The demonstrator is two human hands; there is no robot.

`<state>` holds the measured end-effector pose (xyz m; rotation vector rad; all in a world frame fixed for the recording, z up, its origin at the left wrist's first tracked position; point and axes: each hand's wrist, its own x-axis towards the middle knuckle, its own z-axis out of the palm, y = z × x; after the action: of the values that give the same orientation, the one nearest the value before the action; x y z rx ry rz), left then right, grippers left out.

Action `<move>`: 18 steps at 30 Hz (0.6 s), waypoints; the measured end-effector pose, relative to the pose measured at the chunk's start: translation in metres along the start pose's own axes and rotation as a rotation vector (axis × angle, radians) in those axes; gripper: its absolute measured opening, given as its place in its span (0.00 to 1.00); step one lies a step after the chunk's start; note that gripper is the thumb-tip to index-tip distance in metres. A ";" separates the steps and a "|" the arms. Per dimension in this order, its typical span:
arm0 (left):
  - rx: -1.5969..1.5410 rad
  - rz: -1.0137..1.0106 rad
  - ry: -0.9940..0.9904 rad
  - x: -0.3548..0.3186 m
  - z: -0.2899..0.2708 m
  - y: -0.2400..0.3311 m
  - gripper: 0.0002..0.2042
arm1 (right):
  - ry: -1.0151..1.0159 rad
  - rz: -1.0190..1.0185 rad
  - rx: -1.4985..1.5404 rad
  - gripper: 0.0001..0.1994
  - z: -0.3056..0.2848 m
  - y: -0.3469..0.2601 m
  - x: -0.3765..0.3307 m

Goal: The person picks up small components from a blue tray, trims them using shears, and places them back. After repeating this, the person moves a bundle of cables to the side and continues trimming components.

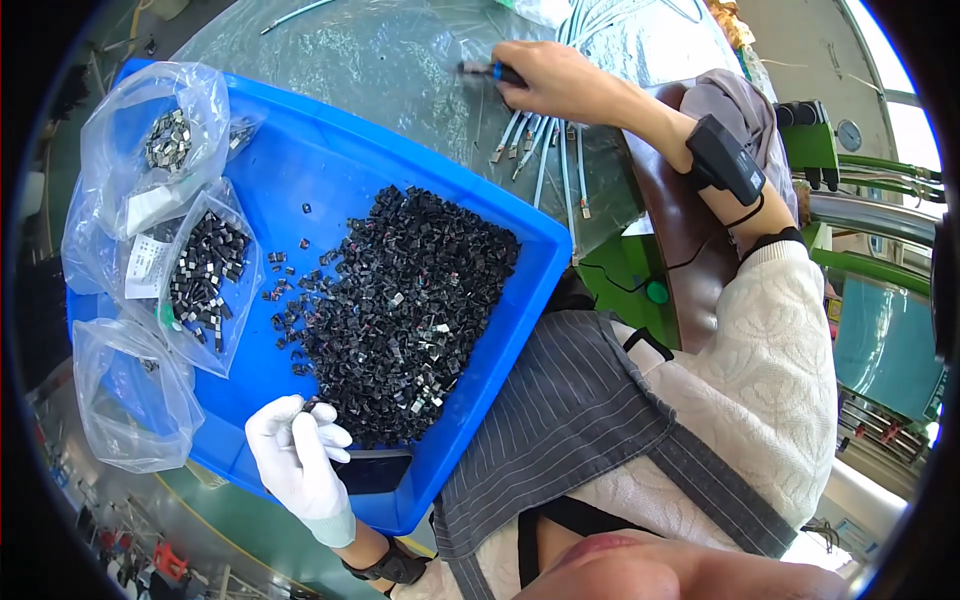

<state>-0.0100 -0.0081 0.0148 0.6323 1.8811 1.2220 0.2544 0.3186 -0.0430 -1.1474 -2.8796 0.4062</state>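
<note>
My left hand [300, 455], in a white glove, is raised over the near edge of the blue tray [300, 105]. Its thumb and fingers pinch a small black connector piece [311, 404], mostly hidden by the glove. A large heap of small black connector pieces [410, 290] lies in the tray just beyond it. Bare and closed, my right hand [550, 78] grips a short, dark, handheld tool [482, 70] with a blue band; its tip is blurred. Below that hand, several pale blue cables [543, 160] with metal plug ends lie on the plastic-covered table.
Clear plastic bags with metal shells [168, 140] and black pieces [208, 265] sit at the tray's left, beside an emptier bag [135, 390]. A dark flat rectangular object [375, 472] rests in the near corner. Green machinery [810, 150] with a metal bar stands at right.
</note>
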 end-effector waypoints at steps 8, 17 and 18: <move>-0.002 0.010 0.002 -0.001 -0.001 0.000 0.09 | -0.222 0.006 0.186 0.11 -0.023 -0.009 -0.031; 0.057 0.019 0.013 -0.002 -0.001 0.003 0.08 | -0.145 0.184 0.218 0.09 -0.051 0.012 -0.063; 0.057 0.021 0.012 -0.001 0.000 0.002 0.08 | -0.143 0.186 0.218 0.09 -0.050 0.015 -0.058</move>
<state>-0.0095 -0.0079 0.0173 0.6786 1.9296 1.1910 0.3124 0.3010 0.0062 -1.4016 -2.7605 0.8164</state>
